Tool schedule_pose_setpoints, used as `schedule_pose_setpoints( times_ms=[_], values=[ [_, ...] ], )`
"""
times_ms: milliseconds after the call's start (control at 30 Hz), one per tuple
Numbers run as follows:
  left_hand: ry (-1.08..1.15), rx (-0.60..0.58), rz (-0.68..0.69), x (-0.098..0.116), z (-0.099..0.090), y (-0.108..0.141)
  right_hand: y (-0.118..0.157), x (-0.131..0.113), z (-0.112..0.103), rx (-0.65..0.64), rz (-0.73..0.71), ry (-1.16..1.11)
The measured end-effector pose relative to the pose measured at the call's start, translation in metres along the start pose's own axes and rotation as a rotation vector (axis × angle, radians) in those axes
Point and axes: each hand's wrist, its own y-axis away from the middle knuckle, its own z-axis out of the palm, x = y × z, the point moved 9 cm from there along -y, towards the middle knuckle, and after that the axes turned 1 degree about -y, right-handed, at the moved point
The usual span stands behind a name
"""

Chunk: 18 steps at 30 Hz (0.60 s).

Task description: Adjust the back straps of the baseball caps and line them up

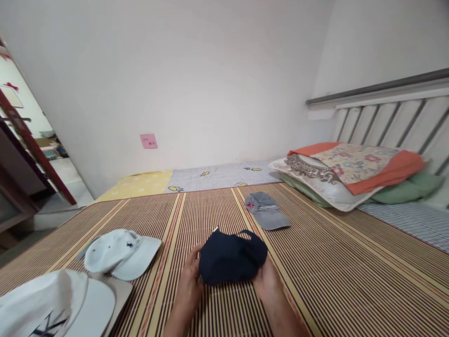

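A dark navy cap [231, 257] is held between my two hands, low in the middle of the view, over the striped bamboo mat [329, 271]. My left hand [192, 276] grips its left side, the fingers partly behind the fabric. At the right side, my right hand [268, 279] holds the lower edge, with some fingers hidden under the cap. Just beyond it, a grey cap [265, 210] with a red mark lies on the mat.
White caps [119, 252] lie at the left, the nearest ones [45, 299] overlapping at the lower left. Stacked pillows [351, 173] rest at the right by a slatted headboard [396, 121]. A pink note [148, 141] is on the wall. A doorway stands at the far left.
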Motion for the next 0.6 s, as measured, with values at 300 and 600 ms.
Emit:
schedule_pose_setpoints(
  times_ms=[300,600],
  values=[
    [-0.020,-0.117,-0.125,0.003,0.009,0.003,0.001,0.015,0.000,-0.088,0.133,0.008],
    [-0.119,0.072,-0.193,-0.004,-0.022,0.000,-0.006,0.003,-0.005,-0.078,0.007,0.254]
  ],
)
